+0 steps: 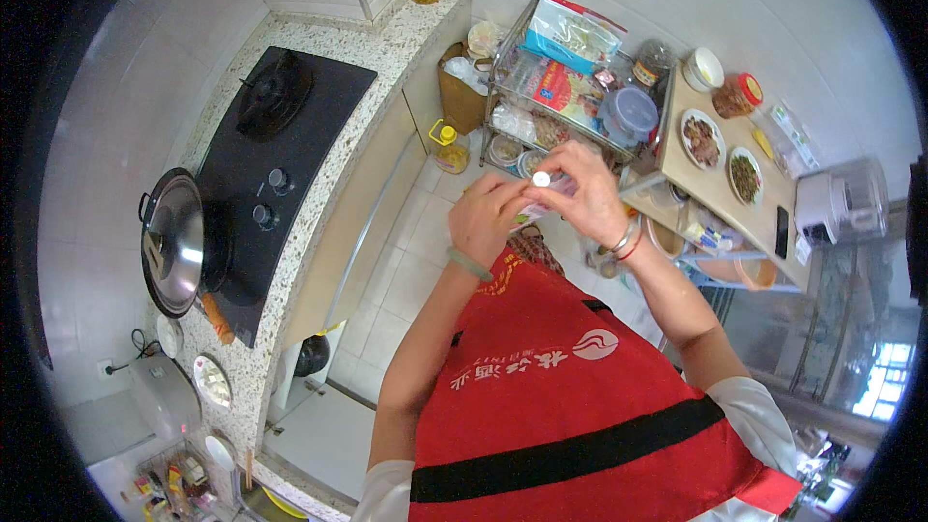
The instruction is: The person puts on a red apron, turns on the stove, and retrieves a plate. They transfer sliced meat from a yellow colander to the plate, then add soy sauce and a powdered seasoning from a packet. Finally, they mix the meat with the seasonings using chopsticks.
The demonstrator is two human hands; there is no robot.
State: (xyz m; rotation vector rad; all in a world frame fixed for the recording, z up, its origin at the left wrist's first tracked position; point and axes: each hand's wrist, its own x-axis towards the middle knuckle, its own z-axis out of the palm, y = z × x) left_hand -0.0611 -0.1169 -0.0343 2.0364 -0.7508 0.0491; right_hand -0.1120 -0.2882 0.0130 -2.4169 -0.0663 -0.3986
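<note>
Both hands meet in front of my chest around a small packet with a white round cap (541,179). Its pale body with pink and green print shows only partly below my fingers, so its exact kind is unclear. My left hand (480,217), with a green bangle at the wrist, has its fingers closed against the packet's near-left side. From the right, my right hand (587,191) pinches it close beside the cap; a bracelet and a red string circle that wrist. Below the hands hangs my red apron (541,358) with a black band.
On the left, a lidded wok (174,244) sits on the black stove (290,145). A wire rack (493,87) with packages stands ahead, and an oil jug (449,147) is on the floor. Plates of meat (703,140) and chopped greens (744,177) rest on the right table.
</note>
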